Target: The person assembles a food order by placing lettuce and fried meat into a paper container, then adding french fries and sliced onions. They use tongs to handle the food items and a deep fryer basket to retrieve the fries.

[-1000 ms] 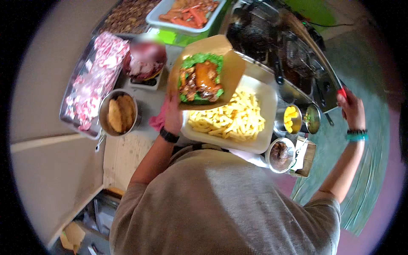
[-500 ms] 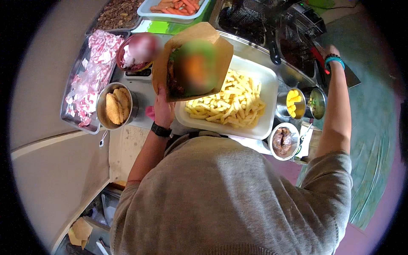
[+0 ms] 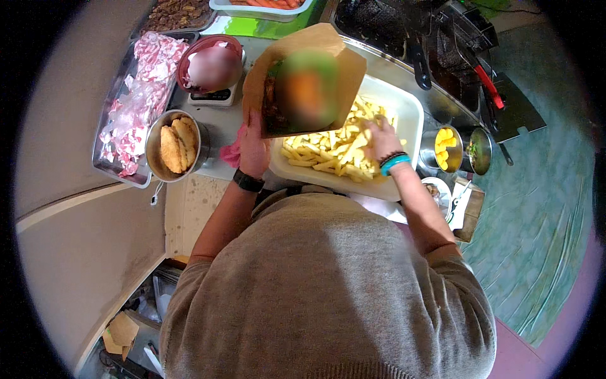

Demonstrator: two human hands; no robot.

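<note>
My left hand (image 3: 254, 150) grips a brown cardboard takeaway box (image 3: 352, 69) by its near left side, holding it tilted above the counter. Food inside shows dark, orange and green patches, mostly blurred. Below and right of the box stands a white tub (image 3: 410, 136) of pale cut fries (image 3: 334, 155); the box hides its far left part. My right hand (image 3: 382, 142) reaches into these fries, fingers apart and touching them, with the fingertips partly hidden among the pieces. A pink cloth (image 3: 232, 151) lies beside my left wrist.
Left are a steel bowl of breaded fillets (image 3: 178, 150), a tray of sliced raw meat (image 3: 129, 123) and a red bowl (image 3: 208, 63) on a scale. Right stand cups of yellow pieces (image 3: 445, 148) and greens (image 3: 475, 151). Behind are fryer baskets, one red-handled (image 3: 487, 85).
My right hand has left the red handle at the far right and come down into the fries. My left hand, still holding the box, has shifted slightly right in the view.
</note>
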